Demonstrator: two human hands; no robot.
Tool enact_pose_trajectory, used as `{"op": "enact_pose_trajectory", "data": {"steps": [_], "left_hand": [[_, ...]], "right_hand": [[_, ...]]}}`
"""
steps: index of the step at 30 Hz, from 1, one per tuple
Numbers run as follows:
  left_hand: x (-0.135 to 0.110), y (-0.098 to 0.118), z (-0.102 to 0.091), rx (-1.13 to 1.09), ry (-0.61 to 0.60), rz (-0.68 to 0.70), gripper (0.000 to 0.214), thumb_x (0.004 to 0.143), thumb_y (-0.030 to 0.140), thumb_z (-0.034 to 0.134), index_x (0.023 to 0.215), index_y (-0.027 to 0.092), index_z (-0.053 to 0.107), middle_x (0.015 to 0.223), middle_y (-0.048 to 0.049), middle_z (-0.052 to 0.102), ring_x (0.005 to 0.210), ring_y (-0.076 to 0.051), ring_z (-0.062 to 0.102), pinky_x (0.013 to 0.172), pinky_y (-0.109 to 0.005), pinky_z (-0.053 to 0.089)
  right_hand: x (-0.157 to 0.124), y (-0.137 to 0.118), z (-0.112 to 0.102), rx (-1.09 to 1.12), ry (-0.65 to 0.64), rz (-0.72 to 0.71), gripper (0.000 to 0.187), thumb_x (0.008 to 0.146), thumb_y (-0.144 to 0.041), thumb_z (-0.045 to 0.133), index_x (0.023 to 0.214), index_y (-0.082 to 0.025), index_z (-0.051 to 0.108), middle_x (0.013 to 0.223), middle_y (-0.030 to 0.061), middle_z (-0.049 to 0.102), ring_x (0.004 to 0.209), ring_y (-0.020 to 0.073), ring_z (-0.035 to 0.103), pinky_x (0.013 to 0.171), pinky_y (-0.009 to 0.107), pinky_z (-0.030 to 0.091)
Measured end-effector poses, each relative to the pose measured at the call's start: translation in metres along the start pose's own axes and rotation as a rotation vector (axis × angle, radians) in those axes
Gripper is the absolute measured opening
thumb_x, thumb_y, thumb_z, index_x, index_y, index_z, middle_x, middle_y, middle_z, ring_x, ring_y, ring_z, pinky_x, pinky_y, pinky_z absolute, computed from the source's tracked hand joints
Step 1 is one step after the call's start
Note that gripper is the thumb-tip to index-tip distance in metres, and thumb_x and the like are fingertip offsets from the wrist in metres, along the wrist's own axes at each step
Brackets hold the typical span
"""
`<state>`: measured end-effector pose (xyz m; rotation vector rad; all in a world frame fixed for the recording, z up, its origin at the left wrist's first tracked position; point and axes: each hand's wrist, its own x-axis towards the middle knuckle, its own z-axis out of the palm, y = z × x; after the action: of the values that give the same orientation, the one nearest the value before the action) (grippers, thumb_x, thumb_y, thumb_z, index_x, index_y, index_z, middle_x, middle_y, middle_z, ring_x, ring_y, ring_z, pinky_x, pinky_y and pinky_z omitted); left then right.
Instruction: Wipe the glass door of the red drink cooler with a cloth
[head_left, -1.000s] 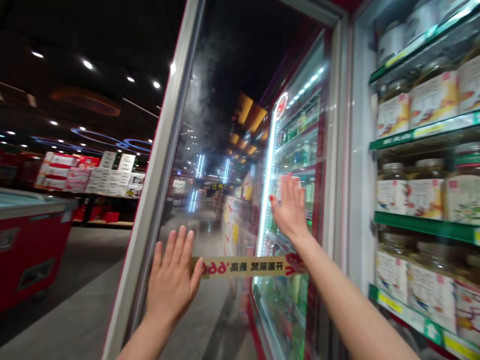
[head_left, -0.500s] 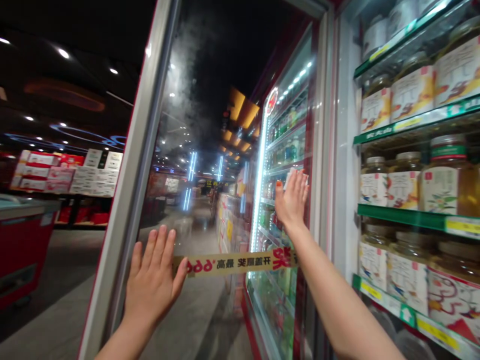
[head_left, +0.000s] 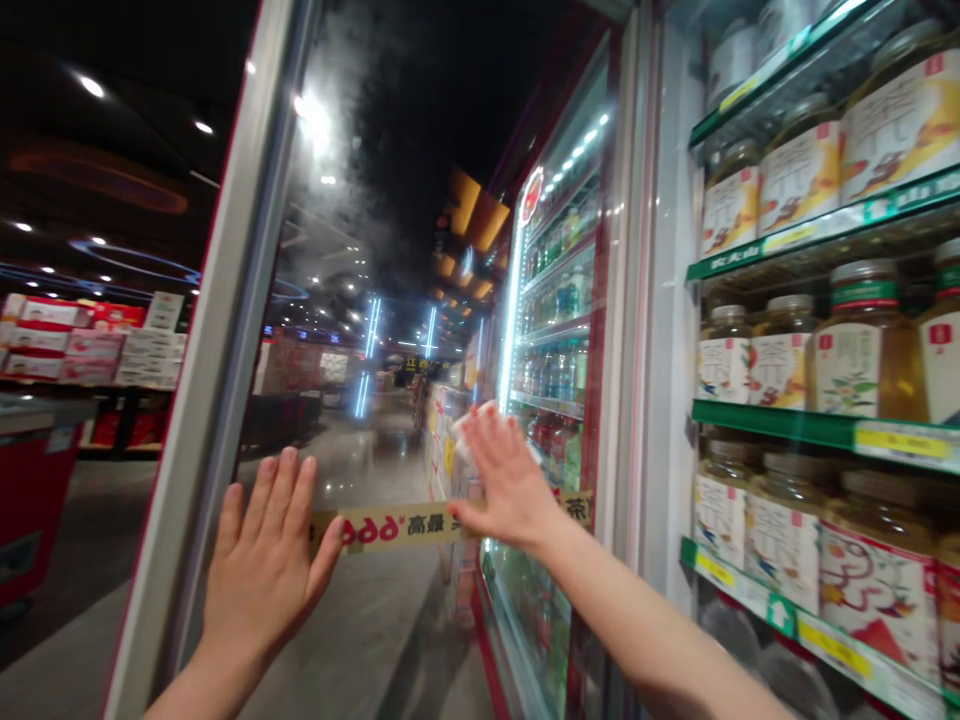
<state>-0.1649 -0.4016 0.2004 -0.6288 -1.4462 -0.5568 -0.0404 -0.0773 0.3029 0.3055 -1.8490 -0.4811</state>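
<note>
From my end of the feed, I have the glass door (head_left: 337, 620) standing open in front of me, swung out beside shelves of bottles (head_left: 780, 350), which seems to leave its inner face free for both hands. The printed strip (head_left: 405, 523) reads backwards from here, presumably because its lettering is meant for someone on the outer side. My left hand (head_left: 259, 565) lies palm-forward near the metal frame (head_left: 210, 360), its fingers straight, slightly parted and grasping nothing; I'd judge it is there to brace the door, since the free edge is where a push steadies it best. My right hand (head_left: 506, 480) reaches farther over, just above and partly across the strip. Its fingers are extended, not clenched, and they cover a white cloth (head_left: 462, 436), whose pale margins peek out around them. The cloth is thus between that hand and the pane; a flat palm would spread the pressure and keep it from slipping, I think, though I cannot tell whether any fold is pinched underneath. A hazy patch (head_left: 341, 130) clouds the upper glass, well above both hands.
</note>
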Motion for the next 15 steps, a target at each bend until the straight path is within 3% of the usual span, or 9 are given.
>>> {"op": "enact_pose_trajectory", "data": {"steps": [2,3,6,8,9,12,13,14,15], "left_hand": [[0.0,0.0,0.0,0.002,0.0,0.002,0.079,0.107,0.042,0.049,0.177,0.022,0.018,0.184,-0.0113,0.023,0.172,-0.03,0.021,0.142,-0.057,0.012],[0.0,0.0,0.0,0.006,-0.001,0.003,0.079,0.107,0.042,0.049,0.177,0.022,0.017,0.184,-0.0114,0.023,0.172,-0.03,0.02,0.142,-0.057,0.012],[0.0,0.0,0.0,0.01,-0.012,-0.002,0.081,0.107,0.042,0.05,0.177,0.022,0.016,0.184,-0.0119,0.022,0.173,-0.03,0.019,0.143,-0.056,0.011],[-0.001,0.0,-0.001,0.009,-0.015,-0.008,0.081,0.107,0.042,0.051,0.177,0.022,0.016,0.184,-0.0116,0.022,0.173,-0.03,0.019,0.143,-0.057,0.011],[-0.001,0.0,-0.001,0.008,-0.019,-0.01,0.081,0.107,0.042,0.051,0.177,0.023,0.016,0.184,-0.0113,0.022,0.173,-0.03,0.019,0.142,-0.057,0.012],[-0.002,0.0,-0.002,0.0,-0.028,-0.016,0.081,0.106,0.041,0.051,0.177,0.024,0.016,0.184,-0.0105,0.022,0.172,-0.031,0.02,0.142,-0.058,0.012],[-0.002,0.0,-0.001,-0.008,-0.031,-0.018,0.081,0.106,0.041,0.051,0.177,0.024,0.016,0.184,-0.0104,0.022,0.172,-0.031,0.021,0.142,-0.058,0.012],[-0.002,0.0,-0.001,-0.02,-0.034,-0.018,0.082,0.106,0.042,0.052,0.177,0.024,0.016,0.184,-0.0102,0.022,0.172,-0.031,0.021,0.143,-0.057,0.011],[-0.002,-0.001,-0.001,-0.032,-0.036,-0.02,0.083,0.106,0.043,0.053,0.177,0.025,0.016,0.184,-0.01,0.022,0.172,-0.03,0.02,0.143,-0.057,0.011]], "right_hand": [[-0.008,-0.003,0.003,0.024,-0.103,-0.218,0.096,0.104,-0.076,0.041,0.179,-0.028,0.004,0.186,0.0042,0.018,0.172,0.0287,0.019,0.14,0.051,0.026],[-0.006,0.005,0.0,0.021,-0.094,-0.154,0.095,0.105,-0.076,0.039,0.179,-0.027,0.003,0.187,0.0047,0.016,0.173,0.0293,0.017,0.14,0.054,0.025],[0.023,0.035,-0.013,-0.014,0.087,0.433,0.09,0.11,-0.072,0.021,0.177,-0.02,-0.007,0.187,0.0128,0.002,0.174,0.037,0.005,0.137,0.072,0.019],[0.044,0.035,-0.016,-0.015,0.151,0.57,0.09,0.11,-0.071,0.016,0.176,-0.018,-0.014,0.187,0.0147,-0.003,0.173,0.0387,0.0,0.136,0.076,0.017],[0.05,0.027,-0.015,-0.006,0.134,0.478,0.093,0.109,-0.074,0.019,0.176,-0.02,-0.016,0.187,0.0131,-0.003,0.174,0.0376,0.0,0.137,0.074,0.018],[0.052,0.0,-0.01,0.04,-0.047,-0.104,0.102,0.103,-0.085,0.03,0.178,-0.027,-0.008,0.188,0.0037,0.01,0.174,0.0291,0.009,0.141,0.057,0.021],[0.051,-0.001,-0.011,0.045,-0.091,-0.213,0.102,0.102,-0.086,0.031,0.178,-0.028,-0.003,0.187,0.0032,0.015,0.174,0.0277,0.012,0.142,0.054,0.021],[0.051,0.004,-0.014,0.04,-0.099,-0.191,0.1,0.103,-0.086,0.03,0.179,-0.028,0.001,0.187,0.0034,0.018,0.173,0.0271,0.014,0.142,0.053,0.02],[0.054,0.014,-0.019,0.027,-0.069,-0.058,0.097,0.104,-0.085,0.026,0.178,-0.027,0.004,0.187,0.0055,0.018,0.173,0.0282,0.014,0.142,0.056,0.019]]}}
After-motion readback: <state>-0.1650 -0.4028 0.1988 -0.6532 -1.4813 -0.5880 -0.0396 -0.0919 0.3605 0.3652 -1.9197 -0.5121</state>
